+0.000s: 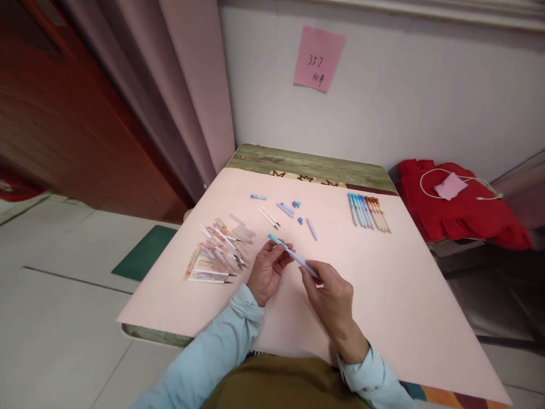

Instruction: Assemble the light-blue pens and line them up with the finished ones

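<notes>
A pale blue pen (300, 260) with a turquoise upper end is held slantwise over the table between both hands. My left hand (267, 271) pinches its turquoise part, while my right hand (331, 288) grips the lower barrel. Just beyond the hands lie two white pen refills (268, 218), a pale blue pen barrel (312, 229) and blue pen pieces (285, 209). Small dark blue toppers (300, 220) are scattered close by. Left of my left hand spreads a pile of clear wrappers (219, 248) mixed with several white refills.
Pale pink paper (383, 318) covers most of the table. At the back right stands a row of blue and brown pens (368, 212). A red cloth (464, 218) with a white cord lies beyond the right edge. Behind the table is a wall with a pink note (319, 58).
</notes>
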Available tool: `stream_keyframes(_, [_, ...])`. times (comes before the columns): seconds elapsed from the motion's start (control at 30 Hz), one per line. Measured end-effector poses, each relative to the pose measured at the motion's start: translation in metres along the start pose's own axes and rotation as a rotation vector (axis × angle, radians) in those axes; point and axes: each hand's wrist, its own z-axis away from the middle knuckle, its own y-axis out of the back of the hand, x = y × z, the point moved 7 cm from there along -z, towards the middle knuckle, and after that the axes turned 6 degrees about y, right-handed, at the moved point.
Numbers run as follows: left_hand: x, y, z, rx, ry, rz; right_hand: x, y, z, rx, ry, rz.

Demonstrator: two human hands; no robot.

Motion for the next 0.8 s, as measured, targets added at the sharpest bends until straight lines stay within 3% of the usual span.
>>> stream_keyframes(0.57, [0.000,-0.006,0.001,-0.019,0.004,-0.024,-0.005,-0.006,-0.005,-0.003,0.029,0.094])
stream_keyframes(0.8, [0.003,-0.008,0.003,-0.016,-0.015,-0.108,0.006,-0.020,-0.007,-0.189,-0.191,-0.003])
